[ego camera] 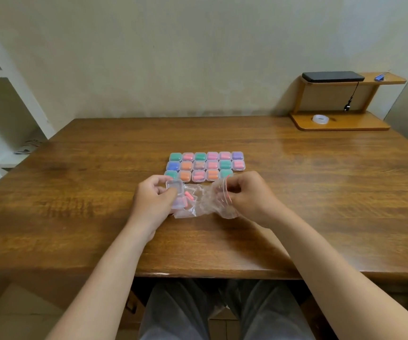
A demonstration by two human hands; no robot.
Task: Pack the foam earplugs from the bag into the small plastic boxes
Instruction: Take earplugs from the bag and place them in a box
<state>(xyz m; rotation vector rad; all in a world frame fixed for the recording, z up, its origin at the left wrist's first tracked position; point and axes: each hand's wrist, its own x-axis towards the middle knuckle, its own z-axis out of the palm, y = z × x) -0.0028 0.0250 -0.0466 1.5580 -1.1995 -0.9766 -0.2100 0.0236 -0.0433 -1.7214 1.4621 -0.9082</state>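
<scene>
While the left hand (154, 196) pinched an open clear box (176, 194) over the bag (205, 201) on the table (75, 192), the right hand (244, 192) gripped its mouth, apparently best held wide so the last pink earplugs (188, 195) could slide out.

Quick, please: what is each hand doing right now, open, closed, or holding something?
Left hand: closed on a small clear box.
Right hand: closed, pinching the plastic bag at its mouth.

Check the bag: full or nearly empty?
Nearly empty: the clear bag lies crumpled and flat between both hands, with only a couple of pink earplugs visible inside.
</scene>
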